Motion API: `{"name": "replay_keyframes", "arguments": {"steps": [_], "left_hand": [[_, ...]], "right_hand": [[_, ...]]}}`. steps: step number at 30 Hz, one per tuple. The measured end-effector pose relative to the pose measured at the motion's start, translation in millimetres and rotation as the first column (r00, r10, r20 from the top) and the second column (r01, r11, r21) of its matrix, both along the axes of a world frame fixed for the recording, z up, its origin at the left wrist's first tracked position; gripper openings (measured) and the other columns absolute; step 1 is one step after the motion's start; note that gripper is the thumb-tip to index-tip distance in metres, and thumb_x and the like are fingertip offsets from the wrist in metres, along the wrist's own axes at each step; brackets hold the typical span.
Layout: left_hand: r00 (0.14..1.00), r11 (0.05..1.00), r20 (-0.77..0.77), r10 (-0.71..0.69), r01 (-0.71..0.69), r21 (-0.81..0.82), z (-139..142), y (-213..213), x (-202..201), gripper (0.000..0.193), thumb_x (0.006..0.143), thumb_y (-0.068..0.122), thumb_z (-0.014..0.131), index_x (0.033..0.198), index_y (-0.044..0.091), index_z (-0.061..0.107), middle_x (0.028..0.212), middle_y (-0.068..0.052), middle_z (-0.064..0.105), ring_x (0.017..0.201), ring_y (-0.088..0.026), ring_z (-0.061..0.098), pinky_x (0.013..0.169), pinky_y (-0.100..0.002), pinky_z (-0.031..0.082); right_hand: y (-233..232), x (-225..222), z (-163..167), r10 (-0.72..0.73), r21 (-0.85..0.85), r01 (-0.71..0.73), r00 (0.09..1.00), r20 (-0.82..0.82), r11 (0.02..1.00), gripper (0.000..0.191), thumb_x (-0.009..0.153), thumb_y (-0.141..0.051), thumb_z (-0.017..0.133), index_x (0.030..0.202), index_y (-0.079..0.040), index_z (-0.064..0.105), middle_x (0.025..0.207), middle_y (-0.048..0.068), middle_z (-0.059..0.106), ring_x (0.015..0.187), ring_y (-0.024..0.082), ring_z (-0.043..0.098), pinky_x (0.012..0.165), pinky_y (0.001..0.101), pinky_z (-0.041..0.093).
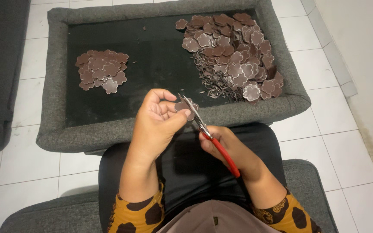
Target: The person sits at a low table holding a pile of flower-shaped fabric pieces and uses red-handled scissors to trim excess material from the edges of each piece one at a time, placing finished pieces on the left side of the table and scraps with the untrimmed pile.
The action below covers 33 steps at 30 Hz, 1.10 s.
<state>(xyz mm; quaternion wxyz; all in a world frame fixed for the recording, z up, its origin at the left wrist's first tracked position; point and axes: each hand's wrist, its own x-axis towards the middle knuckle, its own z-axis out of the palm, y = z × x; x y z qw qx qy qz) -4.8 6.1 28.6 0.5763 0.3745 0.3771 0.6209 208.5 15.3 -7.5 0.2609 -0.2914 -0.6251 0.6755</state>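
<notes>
**Flower Piece Trimmed With Red-Handled Scissors**

A small brown flower-shaped flat piece [185, 107] was pinched in the fingers of the left hand [156, 123], just above the near edge of the grey padded tray [57, 129]. The red-handled metal scissors [203, 127] were gripped in the clenched right hand [229, 151], blades parted at the piece's rim. For a clean outline, the piece would best be turned into the blades in short snips, with fingertips kept clear. A small stack of trimmed brown flower pieces [102, 71] lay near the tray's left edge; a larger heap of pale-rimmed flower pieces and curled offcuts [234, 56] filled its right side. The right thumb and the material of the pieces could not be made out.
</notes>
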Motion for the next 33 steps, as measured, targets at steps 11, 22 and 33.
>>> {"name": "replay_keyframes", "arguments": {"steps": [11, 22, 33], "left_hand": [[0.997, 1.000, -0.070, -0.015, 0.015, 0.007, -6, 4, 1, 0.036, 0.087, -0.007, 0.071, 0.114, 0.000, 0.047, 0.092, -0.009, 0.071, 0.080, -0.009, 0.066, 0.071, -0.021, 0.053], [0.988, 0.997, 0.139, -0.070, 0.066, 0.038, -18, 7, 8, 0.024, 0.090, -0.007, 0.069, 0.108, -0.001, 0.055, 0.096, -0.010, 0.071, 0.085, -0.012, 0.069, 0.077, -0.026, 0.057], [0.989, 0.991, 0.084, -0.121, 0.125, -0.041, -21, 5, 13, 0.010, 0.092, 0.000, 0.068, 0.101, 0.001, 0.062, 0.089, -0.006, 0.071, 0.076, -0.008, 0.064, 0.071, -0.023, 0.053]], "right_hand": [[2, -1, 9, 0.042, 0.042, -0.042, 0.999, -0.017, 0.998, 0.033, 0.100, -0.041, 0.066, 0.093, -0.011, 0.052, 0.081, -0.009, 0.044, 0.076, 0.003, 0.039, 0.065, 0.0205, 0.035], [3, -1, 11, 0.024, 0.038, -0.023, 0.999, -0.037, 0.999, 0.037, 0.098, -0.044, 0.066, 0.101, -0.009, 0.056, 0.085, -0.005, 0.049, 0.079, 0.006, 0.044, 0.069, 0.0220, 0.039], [1, 6, 12, 0.092, 0.106, -0.079, 0.988, -0.122, 0.991, 0.052, 0.098, -0.053, 0.066, 0.111, -0.003, 0.059, 0.094, 0.002, 0.054, 0.088, 0.012, 0.050, 0.079, 0.0263, 0.045]]}}
